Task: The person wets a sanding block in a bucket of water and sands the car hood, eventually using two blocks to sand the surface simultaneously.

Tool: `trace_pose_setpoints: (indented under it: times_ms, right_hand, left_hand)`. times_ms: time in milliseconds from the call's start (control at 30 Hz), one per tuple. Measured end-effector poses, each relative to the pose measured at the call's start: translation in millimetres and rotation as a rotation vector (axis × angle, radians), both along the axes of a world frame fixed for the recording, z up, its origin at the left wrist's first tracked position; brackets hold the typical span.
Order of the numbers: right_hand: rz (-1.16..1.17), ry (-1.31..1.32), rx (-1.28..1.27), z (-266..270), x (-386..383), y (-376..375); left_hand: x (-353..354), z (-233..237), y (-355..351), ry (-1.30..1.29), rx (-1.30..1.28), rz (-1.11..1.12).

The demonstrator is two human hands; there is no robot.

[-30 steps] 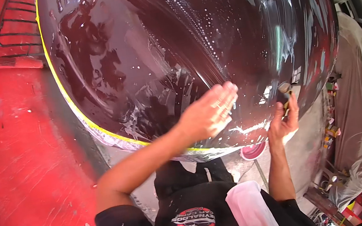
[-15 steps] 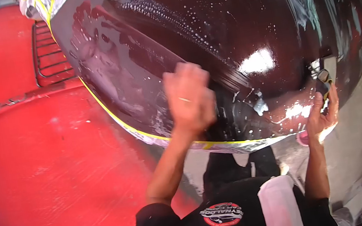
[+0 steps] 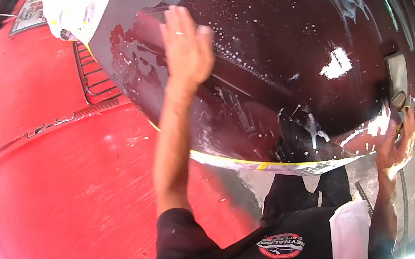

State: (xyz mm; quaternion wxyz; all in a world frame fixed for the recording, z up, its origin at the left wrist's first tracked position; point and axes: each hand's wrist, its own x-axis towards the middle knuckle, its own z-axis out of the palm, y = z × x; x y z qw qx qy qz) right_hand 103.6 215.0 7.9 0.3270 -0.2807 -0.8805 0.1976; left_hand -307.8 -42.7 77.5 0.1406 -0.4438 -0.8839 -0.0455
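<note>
Left hand [image 3: 187,51]: farther up panel [image 3: 278,26], thumb apart from fingers | Right hand [image 3: 397,145]: clamped on object [image 3: 399,100]

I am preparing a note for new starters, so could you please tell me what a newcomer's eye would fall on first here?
Probably the glossy, dark curved panel, streaked and beaded with wet marks, across the upper middle and right. The bright red surface filling the left side likely comes next. Then the left hand, wearing a ring, stands out against the panel's left part, with the right hand at its lower right edge.
</note>
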Motion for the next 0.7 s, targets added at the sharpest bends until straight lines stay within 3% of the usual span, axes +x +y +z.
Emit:
trace_pose_setpoints:
  times_ms: [67, 100, 167, 200, 300, 367, 400, 433, 467, 500, 533, 600, 667, 700]
  right_hand:
    - [-0.075, 0.013, 0.015, 5, -3, 3]
    - [-0.082, 0.059, 0.007, 5, -3, 6]
    - [-0.133, 0.082, -0.061, 18, -9, 6]
    - [-0.181, 0.113, -0.113, 22, -12, 7]
    - [-0.216, 0.228, -0.184, 25, 4, 13]
    - [-0.294, 0.297, -0.255, 22, 21, 18]
    - [-0.284, 0.302, -0.258, 20, 29, 20]
    - [-0.327, 0.296, -0.270, 21, 38, 21]
    - [-0.371, 0.293, -0.275, 20, 47, 25]
    - [-0.350, 0.394, -0.262, 6, 62, 33]
    - [-0.323, 0.400, -0.247, 10, 71, 35]
    - [-0.440, 0.189, -0.014, 18, 89, 40]
    - [-0.431, 0.258, -0.047, 21, 105, 41]
    - [-0.430, 0.323, -0.105, 21, 111, 41]
  left_hand:
    - [64, -2, 31, -0.050, 0.029, -0.061]
    - [105, -3, 52, -0.114, -0.090, -0.071]
    - [175, 9, 99, -0.557, -0.202, -0.240]
    - [210, -38, 102, -0.273, -0.022, -0.315]
    - [230, -43, 119, -0.267, 0.069, -0.215]
    - [236, -32, 124, -0.302, 0.275, -0.238]
    - [235, -24, 137, -0.289, 0.357, -0.475]
    - [240, -12, 159, -0.398, 0.315, -0.658]
    - [249, -33, 178, -0.300, 0.302, -0.769]
    - [249, -19, 198, -0.091, 0.140, -0.804]
    - [249, -29, 216, -0.163, 0.095, -0.860]
    - [242, -29, 242, -0.216, 0.075, -0.917]
    - [236, -2, 255, -0.166, -0.463, -0.917]
    - [237, -7, 259, -0.160, -0.452, -0.912]
